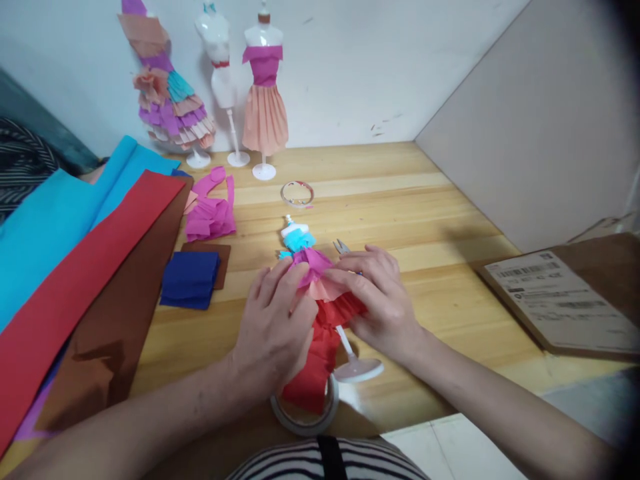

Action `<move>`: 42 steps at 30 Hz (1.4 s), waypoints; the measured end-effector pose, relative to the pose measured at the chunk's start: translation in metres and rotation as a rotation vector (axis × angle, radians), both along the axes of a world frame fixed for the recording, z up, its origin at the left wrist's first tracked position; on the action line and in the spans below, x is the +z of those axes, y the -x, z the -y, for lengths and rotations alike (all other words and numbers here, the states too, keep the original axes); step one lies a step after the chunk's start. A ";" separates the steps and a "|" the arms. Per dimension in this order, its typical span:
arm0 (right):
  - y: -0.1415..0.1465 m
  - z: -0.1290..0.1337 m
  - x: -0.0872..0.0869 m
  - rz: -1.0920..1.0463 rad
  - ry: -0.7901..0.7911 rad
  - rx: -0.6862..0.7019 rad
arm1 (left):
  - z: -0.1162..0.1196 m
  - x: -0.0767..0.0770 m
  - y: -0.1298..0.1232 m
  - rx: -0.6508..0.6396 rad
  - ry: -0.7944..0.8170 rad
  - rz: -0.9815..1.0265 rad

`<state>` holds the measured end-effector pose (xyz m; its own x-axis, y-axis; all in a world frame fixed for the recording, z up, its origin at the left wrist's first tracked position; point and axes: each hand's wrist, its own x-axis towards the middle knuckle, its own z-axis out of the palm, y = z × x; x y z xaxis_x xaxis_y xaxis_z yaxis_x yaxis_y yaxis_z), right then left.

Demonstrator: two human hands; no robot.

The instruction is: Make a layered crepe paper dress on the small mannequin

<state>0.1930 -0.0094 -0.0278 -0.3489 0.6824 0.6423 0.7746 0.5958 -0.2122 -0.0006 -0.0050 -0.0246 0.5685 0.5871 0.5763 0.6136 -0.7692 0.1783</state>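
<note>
A small white mannequin lies tilted on the wooden table, its round base toward me. It wears a cyan top, a magenta layer, a peach layer and a red ruffled layer. My left hand is closed on the left side of the skirt paper, its fingertips pinching near the magenta and peach layers. My right hand pinches the skirt's right edge. A red strip hangs over a tape roll. Pliers lie partly hidden behind my right hand.
Three dressed or bare mannequins stand by the wall. Cyan, red and brown sheets lie left, near magenta scraps and folded blue paper. A ring-shaped roll lies behind. A cardboard box sits right.
</note>
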 end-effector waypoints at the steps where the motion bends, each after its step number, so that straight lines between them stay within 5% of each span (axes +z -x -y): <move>1: -0.001 0.001 0.000 0.004 -0.005 0.022 | 0.001 -0.002 0.000 -0.019 -0.058 0.017; 5: -0.003 0.002 -0.003 0.032 -0.024 0.088 | 0.002 -0.010 -0.001 -0.051 -0.187 0.047; 14: 0.001 0.000 0.001 0.068 -0.028 0.007 | -0.004 -0.007 0.003 0.056 -0.135 0.002; 31: 0.000 -0.005 0.004 -0.019 -0.013 -0.027 | -0.002 -0.001 -0.001 0.041 -0.008 0.020; 42: 0.007 0.005 0.016 0.205 0.029 0.000 | -0.002 -0.003 -0.006 0.022 -0.088 -0.077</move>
